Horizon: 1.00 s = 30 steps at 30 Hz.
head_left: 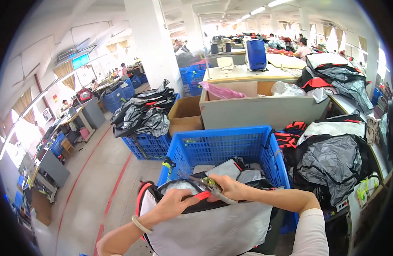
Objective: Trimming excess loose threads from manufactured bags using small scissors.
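Note:
A large silver-grey bag (209,228) with black edging and red-orange trim (203,195) lies in front of me, over the near side of a blue plastic crate (222,133). My left hand (177,202), with a pale bangle at the wrist, is closed on the bag's trimmed edge. In my right hand (226,187) is a pair of scissors (192,178), the blades pointing left above that edge. Part of the handles is hidden by the fingers. More grey and black bag pieces (230,170) lie inside the crate.
Left of the crate, a second blue crate (147,143) is heaped with black and silver bags. A cardboard box (184,113) stands behind. Silver bags (328,160) are piled on the right-hand bench. A grey-sided table (264,109) stands ahead. Red lines (119,183) mark the floor at left.

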Available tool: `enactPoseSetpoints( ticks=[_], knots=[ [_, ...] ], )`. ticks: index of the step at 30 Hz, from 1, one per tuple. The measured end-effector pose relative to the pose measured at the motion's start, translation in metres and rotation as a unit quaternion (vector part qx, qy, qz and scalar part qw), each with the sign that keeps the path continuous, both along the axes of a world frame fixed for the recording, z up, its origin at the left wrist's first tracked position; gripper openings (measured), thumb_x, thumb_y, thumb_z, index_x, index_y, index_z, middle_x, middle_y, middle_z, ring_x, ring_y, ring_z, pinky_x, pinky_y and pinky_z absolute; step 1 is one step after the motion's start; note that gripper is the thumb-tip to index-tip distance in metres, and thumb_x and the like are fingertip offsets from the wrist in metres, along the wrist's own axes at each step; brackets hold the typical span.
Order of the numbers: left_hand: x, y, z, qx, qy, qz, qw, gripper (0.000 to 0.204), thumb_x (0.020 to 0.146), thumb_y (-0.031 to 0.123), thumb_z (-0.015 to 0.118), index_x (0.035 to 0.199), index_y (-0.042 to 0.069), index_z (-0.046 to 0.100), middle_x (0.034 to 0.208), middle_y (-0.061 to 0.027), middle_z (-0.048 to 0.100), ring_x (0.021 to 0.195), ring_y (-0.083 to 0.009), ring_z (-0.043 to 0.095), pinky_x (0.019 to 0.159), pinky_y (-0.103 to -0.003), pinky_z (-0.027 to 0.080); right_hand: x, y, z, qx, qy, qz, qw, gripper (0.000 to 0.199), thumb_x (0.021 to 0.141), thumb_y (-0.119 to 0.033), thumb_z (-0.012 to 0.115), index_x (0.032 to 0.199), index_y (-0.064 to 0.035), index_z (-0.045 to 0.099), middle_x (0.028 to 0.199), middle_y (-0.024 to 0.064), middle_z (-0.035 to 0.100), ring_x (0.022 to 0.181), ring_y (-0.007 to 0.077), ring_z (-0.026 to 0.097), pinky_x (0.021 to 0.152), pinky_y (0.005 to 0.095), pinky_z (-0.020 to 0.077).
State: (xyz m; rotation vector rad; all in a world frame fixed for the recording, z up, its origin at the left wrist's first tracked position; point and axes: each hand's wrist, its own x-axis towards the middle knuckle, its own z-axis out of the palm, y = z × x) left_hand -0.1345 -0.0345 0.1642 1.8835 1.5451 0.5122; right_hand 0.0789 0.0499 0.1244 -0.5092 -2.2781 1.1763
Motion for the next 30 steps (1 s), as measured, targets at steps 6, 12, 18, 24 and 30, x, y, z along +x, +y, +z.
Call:
enactPoseSetpoints(
  ticks=[6, 12, 18, 24, 30],
  knots=[
    [-0.066, -0.011, -0.052, 0.183, 0.151, 0.064, 0.969, 0.03, 0.074, 0.027, 0.072, 0.091, 0.004, 0.064, 0.087, -0.0085, 0.065, 0.081, -0.031, 0.059, 0.069, -0.039, 0.047, -0.043, 0.004, -0.012, 0.018, -0.075, -0.021, 0.997, 0.038, 0.074, -0.019, 0.073, 0.093, -0.0013, 0.046, 0.075, 0.0178, 0.06, 0.072, 0.0362, 0.059, 0.063, 0.041, 0.044],
    [-0.094, -0.018, -0.112, 0.212, 0.073, 0.12, 0.967, 0.012, 0.079, 0.015, 0.066, 0.085, 0.005, 0.067, 0.083, -0.011, 0.065, 0.074, -0.0277, 0.061, 0.065, -0.035, 0.047, -0.073, 0.008, -0.031, 0.031, -0.092, -0.028, 0.995, 0.037, 0.074, -0.016, 0.071, 0.092, -0.0008, 0.043, 0.077, 0.0203, 0.06, 0.076, 0.0408, 0.058, 0.063, 0.0439, 0.0436],
    [-0.07, -0.012, -0.063, 0.124, -0.046, 0.122, 0.984, 0.012, 0.083, 0.014, 0.059, 0.082, 0.004, 0.065, 0.077, -0.0101, 0.06, 0.078, -0.027, 0.056, 0.073, -0.037, 0.04, -0.073, 0.032, -0.018, 0.016, -0.021, 0.022, 0.999, 0.041, 0.07, -0.021, 0.077, 0.085, 0.0008, 0.046, 0.074, 0.0214, 0.054, 0.07, 0.0369, 0.053, 0.065, 0.0411, 0.0422],
    [-0.052, 0.005, -0.048, 0.207, -0.035, 0.069, 0.975, 0.012, 0.082, 0.01, 0.059, 0.075, 0.001, 0.059, 0.072, -0.0085, 0.057, 0.07, -0.0217, 0.051, 0.066, -0.035, 0.036, -0.073, 0.034, 0.006, -0.093, -0.042, 0.028, 0.994, 0.027, 0.073, -0.007, 0.073, 0.091, -0.003, 0.053, 0.08, 0.0037, 0.059, 0.076, 0.0108, 0.055, 0.068, 0.0264, 0.0442],
    [-0.064, 0.009, -0.059, 0.026, -0.125, 0.118, 0.985, 0.016, 0.085, 0.013, 0.06, 0.088, -0.002, 0.065, 0.075, -0.007, 0.061, 0.074, -0.0137, 0.054, 0.069, -0.03, 0.04, -0.081, 0.022, 0.0, -0.002, -0.025, -0.029, 0.999, 0.032, 0.072, -0.004, 0.07, 0.091, 0.0012, 0.045, 0.073, 0.0192, 0.058, 0.07, 0.0373, 0.057, 0.062, 0.0411, 0.0431]
  ],
)
